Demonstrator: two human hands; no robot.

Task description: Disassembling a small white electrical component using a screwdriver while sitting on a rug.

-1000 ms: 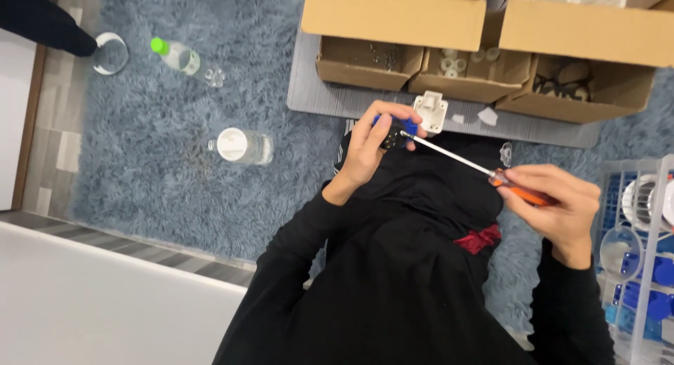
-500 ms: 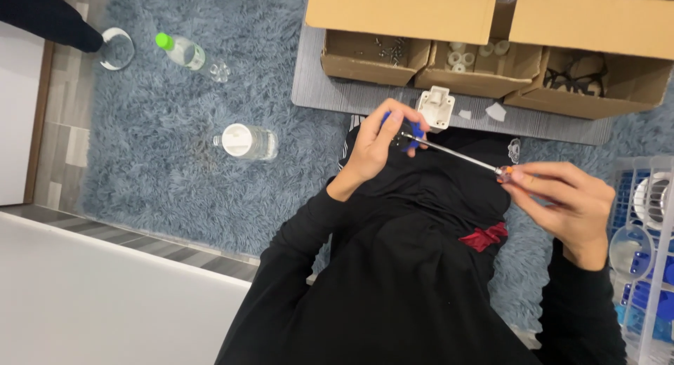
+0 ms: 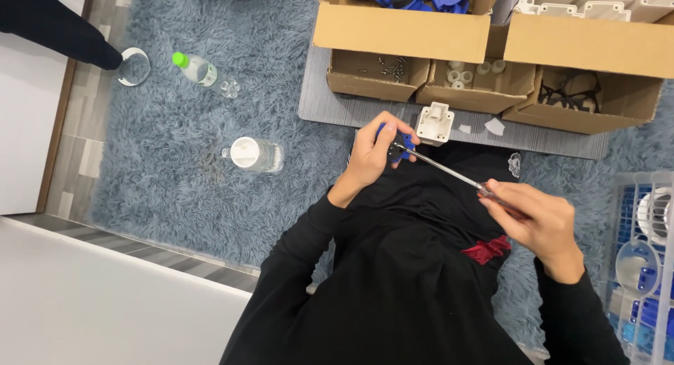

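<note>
The left hand [image 3: 371, 149] is pinching a small blue part [image 3: 393, 137] while the right hand [image 3: 540, 221] (fist wrapped round the handle) is driving the screwdriver [image 3: 449, 172] into it, calling for steady alignment.

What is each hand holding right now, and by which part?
Left hand grips the small blue part around its body; right hand holds the screwdriver by its handle.

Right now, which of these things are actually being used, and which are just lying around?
In use:
left hand holding a small blue part
right hand holding a screwdriver, tip at the blue part

Lying about:
white plastic block
two clear bottles on the rug
cardboard boxes of parts
white wire basket
</note>
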